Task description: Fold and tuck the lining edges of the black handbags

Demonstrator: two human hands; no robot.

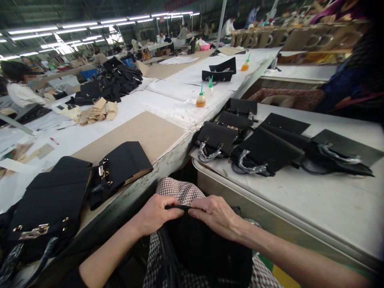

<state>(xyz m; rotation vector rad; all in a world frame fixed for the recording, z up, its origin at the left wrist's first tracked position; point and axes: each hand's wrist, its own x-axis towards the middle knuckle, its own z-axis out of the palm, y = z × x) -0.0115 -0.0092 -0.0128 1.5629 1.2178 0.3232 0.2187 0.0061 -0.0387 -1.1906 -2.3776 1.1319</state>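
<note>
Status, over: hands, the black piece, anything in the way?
Left hand and right hand pinching black piece by its edge. Piece over checked cloth. No obstruction visible.

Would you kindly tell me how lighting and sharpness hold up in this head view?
Head view: ceiling lights glare white at upper left; the black item between the left hand and right hand loses most detail to darkness; wrapped handles catch highlights; distant workers look soft; the upper right corner darkens.
</note>
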